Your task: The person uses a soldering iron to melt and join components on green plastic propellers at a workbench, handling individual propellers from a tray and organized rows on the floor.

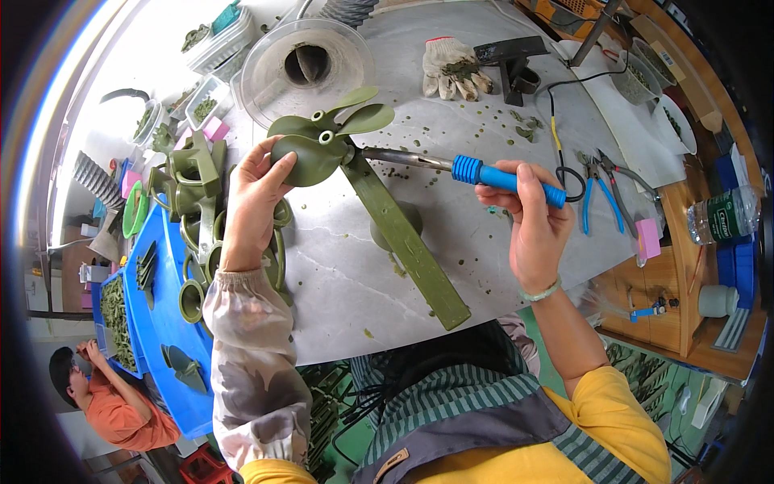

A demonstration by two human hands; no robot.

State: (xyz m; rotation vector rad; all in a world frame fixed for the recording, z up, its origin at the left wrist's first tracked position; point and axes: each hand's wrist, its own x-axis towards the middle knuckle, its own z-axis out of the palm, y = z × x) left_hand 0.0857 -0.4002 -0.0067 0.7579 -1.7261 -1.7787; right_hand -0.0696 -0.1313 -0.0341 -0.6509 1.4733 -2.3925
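soiled white glove [439, 60] with red edge, 2 pliers [595, 172] near each other, green-labelled clear bottle [726, 216], person [129, 415] in orange

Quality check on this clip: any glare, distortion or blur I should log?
Head view: upper left washed out to near white, rainbow fringe along the left rim; head view: fisheye bending curves the near edge of the table, corners black; head view: left hand, right hand, green bladed part and blue-handled tool look fairly sharp.

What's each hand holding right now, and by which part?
Left hand: the green propeller-like piece, by a rounded blade. Right hand: the soldering iron, by its blue handle.
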